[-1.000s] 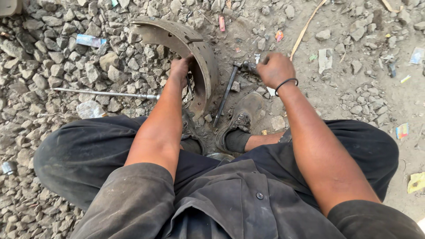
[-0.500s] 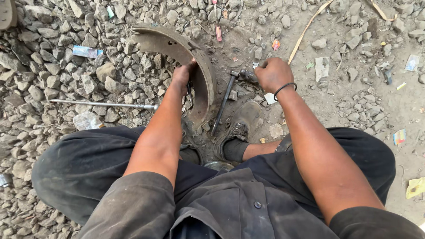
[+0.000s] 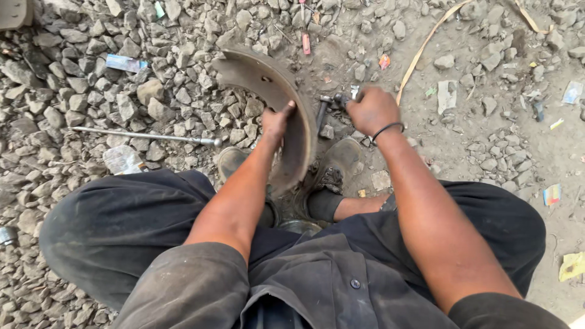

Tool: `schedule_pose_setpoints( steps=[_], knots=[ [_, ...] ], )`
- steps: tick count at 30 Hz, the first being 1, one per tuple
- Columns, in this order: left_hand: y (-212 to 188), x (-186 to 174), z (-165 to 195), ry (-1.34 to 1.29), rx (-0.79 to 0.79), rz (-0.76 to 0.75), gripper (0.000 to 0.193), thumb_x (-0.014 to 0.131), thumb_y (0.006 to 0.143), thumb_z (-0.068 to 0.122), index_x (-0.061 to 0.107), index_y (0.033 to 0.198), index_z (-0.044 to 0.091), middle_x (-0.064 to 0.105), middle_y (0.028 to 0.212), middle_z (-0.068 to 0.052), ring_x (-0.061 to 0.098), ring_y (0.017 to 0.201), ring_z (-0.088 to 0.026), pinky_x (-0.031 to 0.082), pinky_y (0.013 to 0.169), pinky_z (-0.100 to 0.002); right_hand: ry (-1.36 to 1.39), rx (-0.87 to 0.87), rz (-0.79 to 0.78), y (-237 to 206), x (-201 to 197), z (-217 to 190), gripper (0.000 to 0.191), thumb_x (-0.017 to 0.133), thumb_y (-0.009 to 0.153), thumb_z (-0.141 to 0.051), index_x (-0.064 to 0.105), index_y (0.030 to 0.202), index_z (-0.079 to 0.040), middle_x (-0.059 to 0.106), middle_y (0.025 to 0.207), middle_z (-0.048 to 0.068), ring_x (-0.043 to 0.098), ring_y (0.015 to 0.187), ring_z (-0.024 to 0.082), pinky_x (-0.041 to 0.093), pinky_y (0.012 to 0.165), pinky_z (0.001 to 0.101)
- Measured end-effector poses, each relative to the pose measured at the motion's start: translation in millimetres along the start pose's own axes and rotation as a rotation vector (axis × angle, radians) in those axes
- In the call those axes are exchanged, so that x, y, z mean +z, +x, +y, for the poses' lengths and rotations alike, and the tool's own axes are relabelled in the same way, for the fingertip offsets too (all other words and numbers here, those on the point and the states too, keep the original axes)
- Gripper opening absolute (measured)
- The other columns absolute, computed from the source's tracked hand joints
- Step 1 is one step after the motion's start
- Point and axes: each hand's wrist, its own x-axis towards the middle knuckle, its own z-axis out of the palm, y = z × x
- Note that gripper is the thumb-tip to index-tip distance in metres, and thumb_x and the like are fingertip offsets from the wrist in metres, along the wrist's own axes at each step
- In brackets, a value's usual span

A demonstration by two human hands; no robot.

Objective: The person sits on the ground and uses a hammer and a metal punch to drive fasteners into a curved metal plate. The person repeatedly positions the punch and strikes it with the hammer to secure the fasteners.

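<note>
Head view: hands grip curved rusty brake shoe (image 3: 277, 97), dark hammer (image 3: 323, 109).

left hand (image 3: 277, 120): fingers curled, arm extended forward | right hand (image 3: 373, 109): closed fist, wrist bent, arm extended

Flat daylight, perhaps slight edge softness

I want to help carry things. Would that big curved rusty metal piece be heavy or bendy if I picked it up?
The curved, rusty brown metal brake shoe looks thick and solid, so it is probably stiff and heavy for its size. The left hand steadies it on edge between the person's dusty shoes, so it might tip or rock if let go. Its dusty, rough surface probably wouldn't be slippery.
</note>
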Motion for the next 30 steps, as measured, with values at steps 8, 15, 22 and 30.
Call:
schedule_pose_setpoints(
  steps=[8,15,22,30],
  knots=[
    [25,-6,38,0.254,-0.042,0.039,0.072,0.087,0.070,0.048,0.072,0.112,-0.008,0.077,0.106,-0.020,0.077,0.093,-0.029,0.058,0.085,-0.039,-0.034,-0.048,-0.021,-19,8,-3,0.031,0.066,0.083,-0.031,0.074,0.091,-0.002,0.072,0.090,0.026,0.069,0.090,0.045,0.053,0.084,0.0532],
    [21,-16,49,0.537,-0.044,0.008,0.080,0.084,0.069,0.061,0.071,0.112,-0.006,0.075,0.108,-0.021,0.074,0.099,-0.032,0.055,0.089,-0.042,-0.058,-0.016,-0.030,-14,5,-7,0.034,0.067,0.083,-0.034,0.074,0.091,-0.002,0.071,0.093,0.027,0.068,0.093,0.045,0.053,0.086,0.0523],
    [8,-41,60,0.676,0.015,0.067,0.074,0.073,0.078,0.068,0.076,0.111,0.002,0.075,0.106,-0.024,0.072,0.104,-0.036,0.053,0.094,-0.045,-0.048,-0.119,0.037,1,14,9,0.031,0.069,0.083,-0.030,0.075,0.091,-0.001,0.071,0.088,0.028,0.068,0.085,0.044,0.054,0.079,0.0519],
    [14,-57,83,0.828,-0.068,0.173,0.038,0.069,0.082,0.036,0.076,0.106,0.006,0.073,0.108,-0.022,0.070,0.103,-0.039,0.054,0.089,-0.048,0.434,0.452,-0.604,-1,48,5,0.015,0.070,0.083,-0.003,0.062,0.091,0.006,0.069,0.081,0.019,0.069,0.068,0.031,0.056,0.050,0.0429]
  ],
)
